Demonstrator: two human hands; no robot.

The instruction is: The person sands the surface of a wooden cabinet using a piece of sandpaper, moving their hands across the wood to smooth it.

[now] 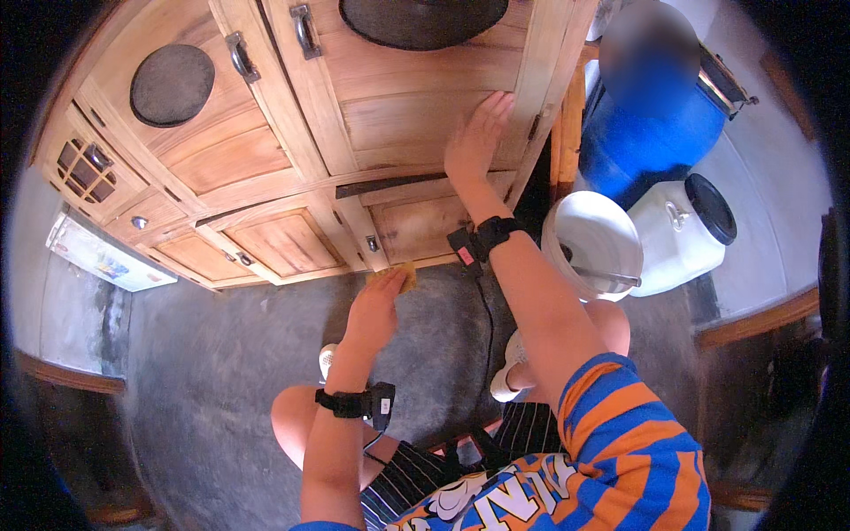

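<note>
Low in front of the wooden cabinet (252, 168), my left hand (374, 311) pinches a small yellowish pad (407, 277); whether it is sandpaper or sponge I cannot tell. That hand hangs over the floor, just below a lower door with a dark metal handle (372, 243). My right hand (478, 142) is stretched out, fingers extended, with its palm against the upper right door panel (403, 119). Nothing shows in it, and it is slightly blurred.
Two dark round pieces (173, 86) sit on the upper doors. At the right stand a white bucket (593, 234), a white jerrycan with a black lid (677, 234) and a blue barrel (651, 128). A cable (489, 327) hangs from my right wrist. Grey floor (221, 363) lies below.
</note>
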